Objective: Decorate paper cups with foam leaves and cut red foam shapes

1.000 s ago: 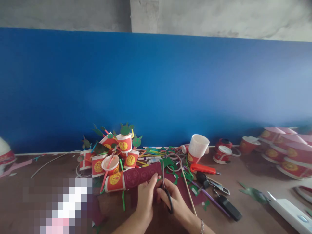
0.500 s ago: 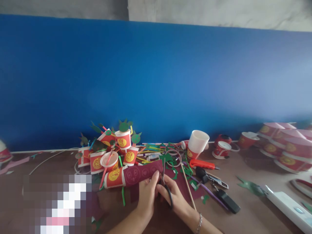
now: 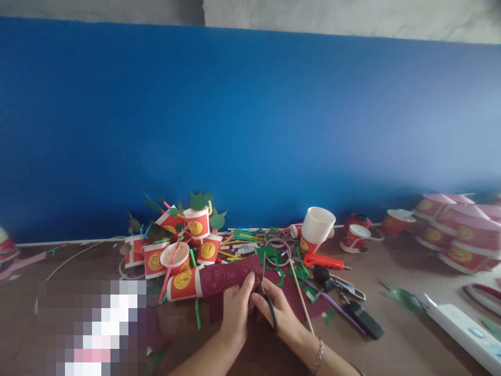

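My left hand [image 3: 238, 308] is closed on the right end of a strip of maroon paper [image 3: 227, 278] with round face-like outlines drawn on it. In my right hand [image 3: 276, 308] is a pair of black-handled scissors [image 3: 270, 305], its blades pointing up beside the paper's right end. Whether the blades touch the paper I cannot tell. Behind the strip's left end lies a red paper cup [image 3: 182, 284] with a yellow emblem, on its side. Both hands are close together above the table, and some fingertips are hidden.
Red cups with green paper cutouts [image 3: 198, 224] are piled at the left. A stack of white cups [image 3: 318, 224], an orange utility knife [image 3: 323, 261] and keys with a black fob [image 3: 362, 318] lie to the right. A wooden stick [image 3: 301, 297] slants near my right hand. A blue panel [image 3: 250, 125] stands behind.
The view has shifted very slightly. Both hands, the scissors and the maroon paper keep nearly the same positions.
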Available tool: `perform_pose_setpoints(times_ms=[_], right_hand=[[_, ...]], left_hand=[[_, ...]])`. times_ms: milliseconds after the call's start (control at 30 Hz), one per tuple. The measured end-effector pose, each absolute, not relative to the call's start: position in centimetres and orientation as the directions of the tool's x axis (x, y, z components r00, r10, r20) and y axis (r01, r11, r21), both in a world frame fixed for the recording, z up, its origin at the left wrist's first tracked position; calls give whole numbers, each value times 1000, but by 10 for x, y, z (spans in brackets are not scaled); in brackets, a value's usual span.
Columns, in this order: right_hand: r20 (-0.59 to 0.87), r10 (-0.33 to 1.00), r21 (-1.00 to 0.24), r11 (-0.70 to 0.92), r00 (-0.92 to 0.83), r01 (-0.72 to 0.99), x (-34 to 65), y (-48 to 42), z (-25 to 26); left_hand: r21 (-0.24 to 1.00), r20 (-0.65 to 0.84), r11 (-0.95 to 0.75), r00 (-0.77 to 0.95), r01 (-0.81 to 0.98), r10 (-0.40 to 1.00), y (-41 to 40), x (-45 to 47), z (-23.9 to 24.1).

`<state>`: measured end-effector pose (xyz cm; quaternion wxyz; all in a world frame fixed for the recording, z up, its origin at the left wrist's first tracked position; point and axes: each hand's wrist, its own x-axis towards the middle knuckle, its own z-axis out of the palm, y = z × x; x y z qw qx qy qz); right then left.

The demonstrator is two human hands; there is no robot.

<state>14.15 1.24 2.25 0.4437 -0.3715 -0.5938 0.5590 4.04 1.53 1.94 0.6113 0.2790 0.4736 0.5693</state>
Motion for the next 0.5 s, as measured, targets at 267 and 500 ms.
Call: perform_pose_setpoints(times_ms=[267,500], right_hand=[[120,945,-992,105,-305,-66,140,11,20],[92,958,-996,88,-271,-26,143,11,17]], left_hand=[[882,-254,207,-57,-422,965,14,39,21],[869,-238,214,2,-445,971,15,39,28]])
